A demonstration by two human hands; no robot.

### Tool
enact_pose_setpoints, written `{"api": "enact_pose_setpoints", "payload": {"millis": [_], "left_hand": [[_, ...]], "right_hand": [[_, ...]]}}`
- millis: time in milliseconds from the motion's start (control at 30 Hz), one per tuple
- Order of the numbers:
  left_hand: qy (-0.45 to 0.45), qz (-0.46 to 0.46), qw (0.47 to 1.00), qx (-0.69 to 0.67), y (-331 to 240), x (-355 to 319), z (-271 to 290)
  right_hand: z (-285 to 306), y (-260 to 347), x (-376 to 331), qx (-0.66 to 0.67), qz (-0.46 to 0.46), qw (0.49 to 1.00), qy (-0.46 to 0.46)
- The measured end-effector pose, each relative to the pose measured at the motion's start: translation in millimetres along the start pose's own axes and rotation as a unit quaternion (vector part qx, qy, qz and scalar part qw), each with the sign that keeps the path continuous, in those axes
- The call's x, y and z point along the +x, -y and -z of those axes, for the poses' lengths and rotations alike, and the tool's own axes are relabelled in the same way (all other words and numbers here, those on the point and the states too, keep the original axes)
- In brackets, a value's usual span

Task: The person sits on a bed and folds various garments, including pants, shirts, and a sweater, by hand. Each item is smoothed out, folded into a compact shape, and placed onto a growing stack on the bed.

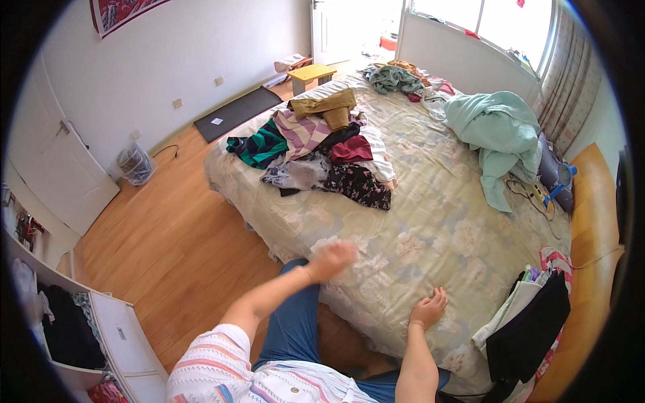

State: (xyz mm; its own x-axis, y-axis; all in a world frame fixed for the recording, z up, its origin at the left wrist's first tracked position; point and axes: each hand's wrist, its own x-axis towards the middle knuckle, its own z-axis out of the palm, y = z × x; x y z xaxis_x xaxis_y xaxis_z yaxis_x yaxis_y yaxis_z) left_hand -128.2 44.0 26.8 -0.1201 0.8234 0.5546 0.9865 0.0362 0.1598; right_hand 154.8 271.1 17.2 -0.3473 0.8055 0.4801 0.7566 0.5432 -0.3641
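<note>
My left hand [332, 260] hangs over the near left edge of the bed [416, 245]; motion smears its fingers, so I cannot tell whether they are closed. Resting on the flowered bedspread, my right hand [430, 309] is open, and nothing shows in it. Beyond my left hand lies a heap of clothes: a black floral garment [359, 185], a dark red one [351, 150], a green and navy striped one [261, 144], a purple and cream one [302, 134] and a mustard one [326, 107]. Black clothing [527, 329] lies to the right of my right hand.
A mint-green blanket [494, 124] and a blue fan-like object [563, 181] with cables are near the wooden headboard [594, 215]. More clothes [393, 77] lie at the far end. A yellow-topped stool [311, 72], dark mat [238, 114], bagged bin [136, 164] and open cabinet [124, 332] surround the bed.
</note>
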Motion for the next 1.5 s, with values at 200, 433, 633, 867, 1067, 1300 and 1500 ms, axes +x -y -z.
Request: {"api": "enact_pose_setpoints", "payload": {"millis": [200, 433, 633, 867, 1067, 1300, 1500], "left_hand": [[-0.135, 0.278, 0.945, 0.105, 172.3, 22.9, 56.6], [-0.213, 0.204, 0.954, 0.046, 258.3, 114.6, 43.4], [-0.279, 0.182, 0.94, -0.067, 165.5, 196.4, -26.6], [-0.108, 0.051, 0.907, -0.404, -147.0, 165.3, -60.9], [0.093, -0.044, 0.825, -0.556, -332.1, 132.1, -59.0], [0.142, -0.152, 0.884, -0.418, -420.7, 196.0, -118.1], [0.199, -0.142, 0.898, -0.365, -422.7, 204.3, -147.0]], "right_hand": [[-1.6, 9.2, 2.5, 0.01, -0.006, 1.0, 0.009], [4.1, 16.5, 4.9, 0.011, 0.009, 1.0, 0.001], [-2.8, -6.8, 6.3, 0.027, -0.012, 0.999, -0.013], [59.3, -15.2, -9.9, 0.032, 0.067, 0.996, -0.041], [229.5, -178.8, -36.0, -0.214, -0.228, 0.922, -0.228], [213.7, -258.7, -23.7, -0.045, -0.34, 0.932, -0.117], [225.0, -266.7, -18.1, 0.177, -0.358, 0.904, -0.15]]}}
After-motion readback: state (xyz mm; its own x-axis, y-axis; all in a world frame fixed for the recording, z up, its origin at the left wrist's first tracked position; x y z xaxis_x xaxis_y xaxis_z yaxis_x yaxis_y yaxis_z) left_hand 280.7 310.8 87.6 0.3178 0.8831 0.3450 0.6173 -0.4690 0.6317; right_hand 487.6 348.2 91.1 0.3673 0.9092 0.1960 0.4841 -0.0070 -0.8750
